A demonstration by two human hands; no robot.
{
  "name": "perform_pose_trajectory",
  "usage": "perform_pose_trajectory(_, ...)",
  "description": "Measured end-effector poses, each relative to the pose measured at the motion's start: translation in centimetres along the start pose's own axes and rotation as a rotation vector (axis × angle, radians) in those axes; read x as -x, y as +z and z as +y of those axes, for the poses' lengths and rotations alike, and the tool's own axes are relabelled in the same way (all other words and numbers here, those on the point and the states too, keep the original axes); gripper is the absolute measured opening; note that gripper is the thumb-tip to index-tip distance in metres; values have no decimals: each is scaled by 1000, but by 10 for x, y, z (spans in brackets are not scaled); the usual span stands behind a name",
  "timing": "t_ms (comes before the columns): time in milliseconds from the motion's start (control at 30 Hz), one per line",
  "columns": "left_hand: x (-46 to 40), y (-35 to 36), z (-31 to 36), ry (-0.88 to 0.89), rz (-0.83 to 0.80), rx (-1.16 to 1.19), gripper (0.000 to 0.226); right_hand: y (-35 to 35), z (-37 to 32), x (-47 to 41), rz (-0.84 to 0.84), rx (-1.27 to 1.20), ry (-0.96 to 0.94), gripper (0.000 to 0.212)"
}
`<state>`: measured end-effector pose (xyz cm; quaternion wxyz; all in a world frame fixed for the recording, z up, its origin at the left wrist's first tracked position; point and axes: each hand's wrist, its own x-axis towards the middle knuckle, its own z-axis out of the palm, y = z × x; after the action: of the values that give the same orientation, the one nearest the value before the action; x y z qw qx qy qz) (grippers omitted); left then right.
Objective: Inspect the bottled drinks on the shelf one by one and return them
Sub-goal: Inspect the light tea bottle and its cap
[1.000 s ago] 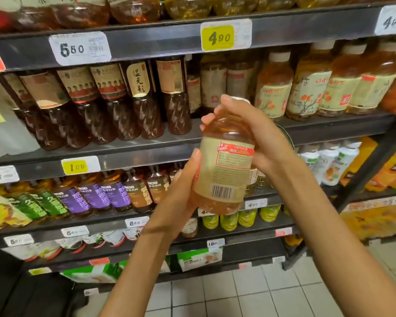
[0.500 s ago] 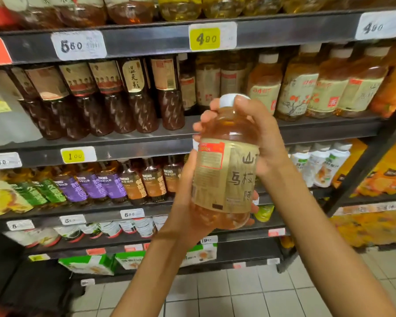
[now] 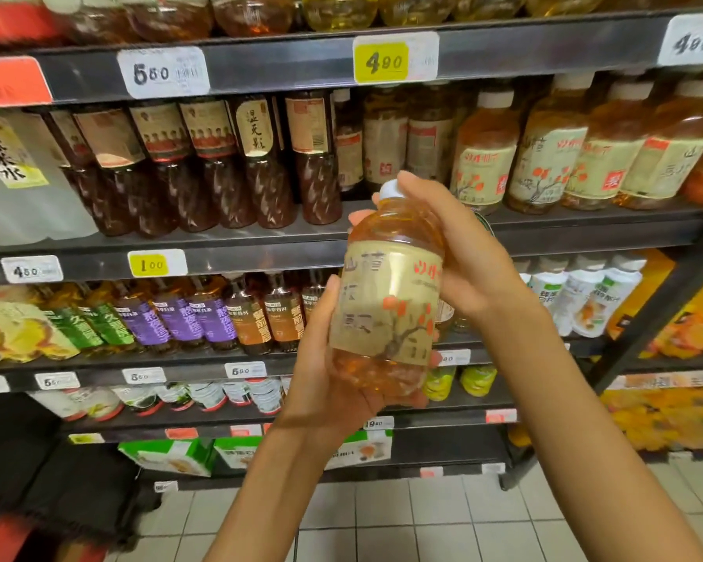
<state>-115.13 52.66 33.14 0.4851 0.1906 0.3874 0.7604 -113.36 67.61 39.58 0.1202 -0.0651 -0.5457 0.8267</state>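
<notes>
I hold an amber drink bottle (image 3: pixel 390 302) with a white cap and a beige label upright in front of the shelves. The label's front, with large characters and a branch of orange fruit, faces me. My left hand (image 3: pixel 325 371) cups the bottle's base and lower left side. My right hand (image 3: pixel 459 253) grips its shoulder and neck from the right, fingers curled near the cap. Matching bottles (image 3: pixel 552 152) stand in a row on the shelf (image 3: pixel 585 233) behind, to the right, with a gap just behind my right hand.
Dark brown tea bottles (image 3: pixel 220 164) fill the same shelf to the left. Lower shelves carry purple-labelled bottles (image 3: pixel 187 318), white bottles (image 3: pixel 585 294) and cartons (image 3: pixel 171 456). Price tags (image 3: pixel 382 60) line the shelf edges. An orange display (image 3: pixel 674 399) stands on the right above a tiled floor.
The bottle has been turned in my hands: the barcode side faced me a second ago, now the front label with the fruit branch does. Both hands kept hold of it.
</notes>
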Motion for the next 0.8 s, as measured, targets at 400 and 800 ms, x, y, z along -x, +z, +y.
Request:
perform_pose_trajectory(400, 4, -16, 4, 43, 61, -260, 74, 3, 4, -7, 61, 48, -50, 23)
perform_pose_trajectory(800, 6, -7, 2, -113, -224, 197, 82, 9, 14, -9, -248, -477, 127, 30)
